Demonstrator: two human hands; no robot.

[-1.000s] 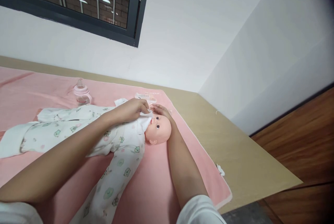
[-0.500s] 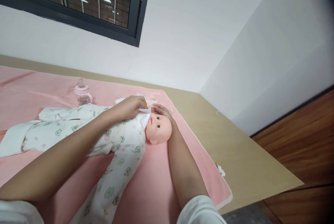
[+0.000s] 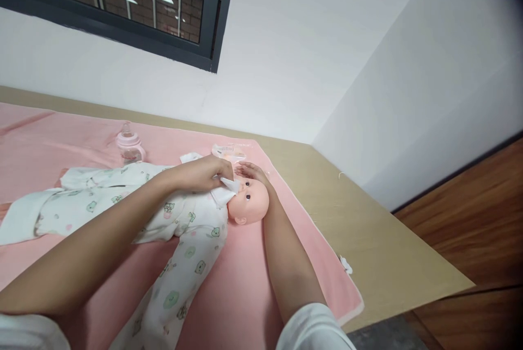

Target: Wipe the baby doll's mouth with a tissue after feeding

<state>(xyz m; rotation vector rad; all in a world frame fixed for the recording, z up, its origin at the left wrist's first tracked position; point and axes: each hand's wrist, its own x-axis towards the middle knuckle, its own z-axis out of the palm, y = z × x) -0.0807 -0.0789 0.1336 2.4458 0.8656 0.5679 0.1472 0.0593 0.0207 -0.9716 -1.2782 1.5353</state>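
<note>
White cloth [image 3: 227,190] moved onto the doll's mouth

Since the frame half a second ago, the left hand [image 3: 208,172] has dipped slightly toward the doll [image 3: 251,206], bringing the cloth over the mouth, which showed then. Its grip is pinching the cloth, thin and softly folded, with a pointed corner sticking up by the fingers. The right hand [image 3: 252,170] lies along the far side of the doll's head, fingers stretched out and gently curved; part of its grip is hidden.

The doll lies on its back, feet to the left. Its head is round, bald and smooth, like pink plastic, with dark eyes; its suit [image 3: 159,230] is soft white fabric printed with green and pink figures. Beneath spreads a pink blanket [image 3: 239,279], plush-looking with a pale border, over a flat beige worktop [image 3: 351,219].

Beyond the doll's body stands a clear baby bottle [image 3: 131,153] with a pink collar and handle. A shiny see-through packet [image 3: 229,152] lies just beyond the hands. A crumpled white scrap [image 3: 346,265] sits at the blanket's right edge. The left forearm crosses the doll's trunk and blocks part of it from view. Behind are a white wall [image 3: 278,67] and a dark-framed window [image 3: 206,63].
</note>
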